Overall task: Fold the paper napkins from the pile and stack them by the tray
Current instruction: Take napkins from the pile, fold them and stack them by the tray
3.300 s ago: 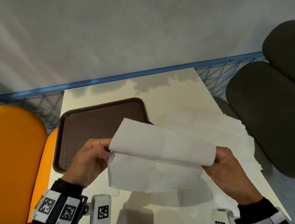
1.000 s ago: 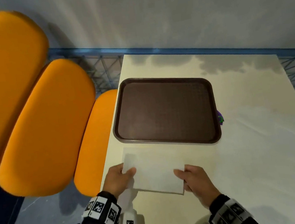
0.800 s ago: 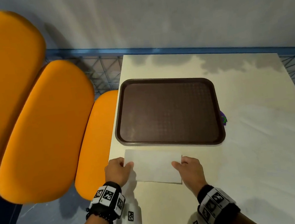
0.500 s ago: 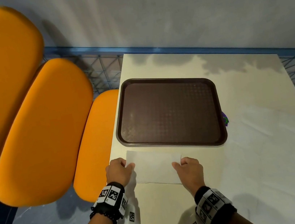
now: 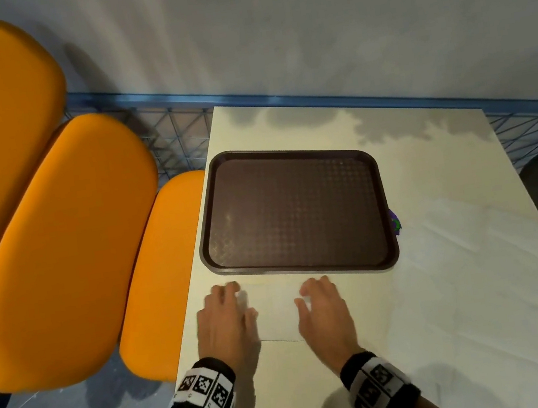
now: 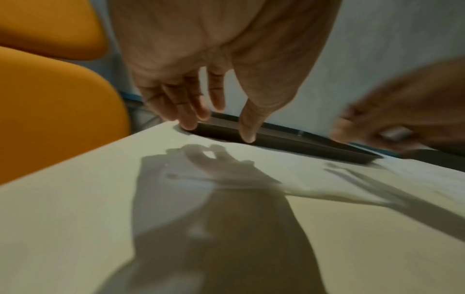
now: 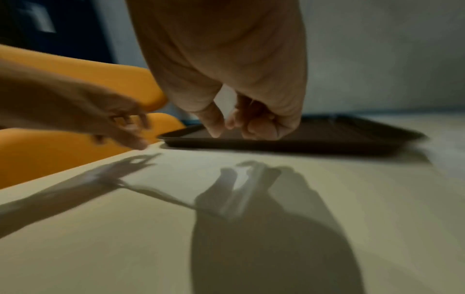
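Looking down at a cream table [image 5: 338, 384], both hands are palm-down over a folded napkin [image 5: 276, 313] that lies flat just in front of the near rim of the brown tray [image 5: 304, 269]. The napkin is beside the tray, not on it, and from the head view I can't tell if its far edge actually touches the rim or just sits really close.

The left hand [image 5: 224, 324] is over the napkin's left end, fingers stretched out and slightly spread, nothing gripped. In the left wrist view its fingers [image 6: 186, 111] point down toward the tabletop with a shadow underneath, so they look lifted off the paper, though it's blurry enough that I wouldn't swear to it.

The right hand [image 5: 322, 314] is over the right end. From above, its fingers look relaxed. The right wrist view shows them loosely curled, thumb [image 7: 214, 123] and fingertips near each other with nothing between them, hovering above the surface. So no pinch on anything.

Off to the right, the pile of unfolded napkins [image 5: 498, 292] is spread out messy across that side of the table, running right up to the tray's right side. A little purple thing [image 5: 395, 222] pokes out at the tray's right edge; can't tell what it is.

Orange seat cushions [image 5: 60, 250] sit left of the table, and a blue wire rack [image 5: 178, 137] runs along the grey wall behind.
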Demonstrator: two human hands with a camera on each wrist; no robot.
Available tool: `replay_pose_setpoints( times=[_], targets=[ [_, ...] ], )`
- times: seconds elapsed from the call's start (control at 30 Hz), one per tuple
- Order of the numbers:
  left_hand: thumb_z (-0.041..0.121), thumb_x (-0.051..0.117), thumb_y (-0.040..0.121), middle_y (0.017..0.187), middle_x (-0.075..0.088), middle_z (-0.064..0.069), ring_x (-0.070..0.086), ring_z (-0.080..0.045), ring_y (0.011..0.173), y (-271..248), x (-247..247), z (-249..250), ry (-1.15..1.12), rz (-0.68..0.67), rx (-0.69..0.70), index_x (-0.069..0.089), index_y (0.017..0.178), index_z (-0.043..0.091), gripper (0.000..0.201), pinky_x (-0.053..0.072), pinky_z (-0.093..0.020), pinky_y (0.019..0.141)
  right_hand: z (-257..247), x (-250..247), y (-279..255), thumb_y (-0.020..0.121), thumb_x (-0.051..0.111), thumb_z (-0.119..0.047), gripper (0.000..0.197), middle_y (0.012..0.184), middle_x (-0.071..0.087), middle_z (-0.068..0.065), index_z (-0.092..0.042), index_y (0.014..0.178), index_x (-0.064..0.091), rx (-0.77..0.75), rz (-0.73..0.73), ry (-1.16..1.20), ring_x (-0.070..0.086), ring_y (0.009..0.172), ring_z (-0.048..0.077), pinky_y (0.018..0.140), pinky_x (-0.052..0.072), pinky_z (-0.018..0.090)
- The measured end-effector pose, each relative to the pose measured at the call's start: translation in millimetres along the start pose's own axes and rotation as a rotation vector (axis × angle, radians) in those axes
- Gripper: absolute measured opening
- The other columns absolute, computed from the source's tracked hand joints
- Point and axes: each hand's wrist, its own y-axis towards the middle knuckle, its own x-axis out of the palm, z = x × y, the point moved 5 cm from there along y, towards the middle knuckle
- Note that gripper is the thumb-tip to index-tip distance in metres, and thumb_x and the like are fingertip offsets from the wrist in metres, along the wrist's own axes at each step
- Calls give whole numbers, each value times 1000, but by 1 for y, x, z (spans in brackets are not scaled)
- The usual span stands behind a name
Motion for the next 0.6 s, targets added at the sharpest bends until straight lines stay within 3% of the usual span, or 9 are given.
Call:
replay_pose_setpoints(
  times=[0.07,0.13,0.2,0.3,0.4,0.5,0.6],
  targets=[
    [27,58,96,148,42,0,42,-20,135,-3,19,15,-29,-136,112,44,138,26,45,36,-37,114,-27,17,-2,96,55,-25,38,140,48,2,-22,133,49,-235,-147,-204,48,128,23,102,46,39],
    [24,51,101,164,19,-1,18,-23,151,-1,35,13,-3,-274,96,35,149,28,51,19,-41,124,-32,35,-2,96,55,-20,62,162,24,10,-15,152,30,-257,-312,-271,21,151,29,117,30,47],
    [28,50,102,167,-4,0,-1,-25,154,2,44,5,119,-329,105,22,156,30,60,9,-45,125,-23,45,-3,98,53,-19,73,168,3,12,-13,158,12,-210,-405,-306,3,155,31,122,20,49],
    [43,43,102,165,-16,-6,-11,-33,153,2,51,-8,270,-395,74,0,158,30,72,8,-50,123,-11,50,-10,103,47,-28,75,166,-10,16,-10,158,-1,-165,-423,-384,-3,154,34,123,18,49],
    [56,41,99,165,-16,-13,-8,-37,152,4,52,-13,363,-408,49,-6,158,31,79,16,-53,122,-1,45,-15,107,33,-43,74,164,-13,21,-2,156,-5,-98,-438,-441,-5,154,37,123,16,50],
    [65,43,93,164,-12,-16,-1,-40,152,5,47,-9,418,-427,30,-6,157,33,87,21,-56,119,9,29,-15,107,29,-46,74,165,-9,22,-1,156,-3,-23,-462,-391,-1,154,38,124,17,49],
    [69,49,88,164,7,-16,15,-39,150,7,33,11,434,-410,2,6,156,31,89,22,-56,118,18,-12,-14,106,36,-36,59,161,24,17,-5,154,23,2,-413,-132,29,147,32,119,31,42]
  ],
)
